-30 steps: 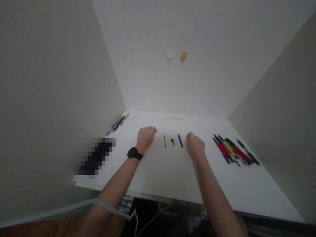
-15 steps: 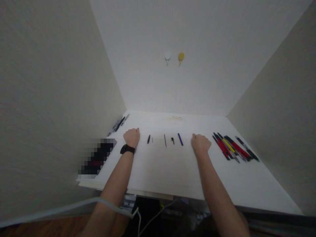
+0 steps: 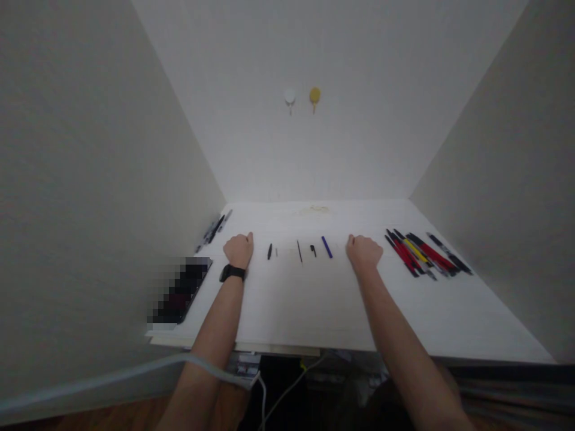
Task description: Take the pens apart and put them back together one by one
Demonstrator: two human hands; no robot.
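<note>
My left hand [image 3: 238, 249] rests on the white table as a closed fist, a black watch [image 3: 232, 273] on its wrist. Also in a fist, my right hand [image 3: 365, 252] lies on the table to the right; nothing shows in either. Between them is a row of pen parts, apart from both hands: a short black tip piece [image 3: 270, 251], a small thin grey piece [image 3: 277, 252] likely a spring, a slim dark refill [image 3: 299, 251], a black pen cap [image 3: 313, 251] and a blue pen barrel [image 3: 327, 246]. The blue barrel is nearest my right hand, the black tip nearest my left.
Several red, black and yellow pens [image 3: 417, 254] lie in a group at the right. More pens [image 3: 215, 229] lie by the left wall, above a dark, pixelated flat device [image 3: 186, 293]. Two hooks, white [image 3: 290, 96] and yellow [image 3: 315, 95], hang on the back wall. A white cable [image 3: 135, 366] crosses the front.
The camera view has shifted slightly. Both fists stay in place on the table, and the pen parts keep their arrangement.
</note>
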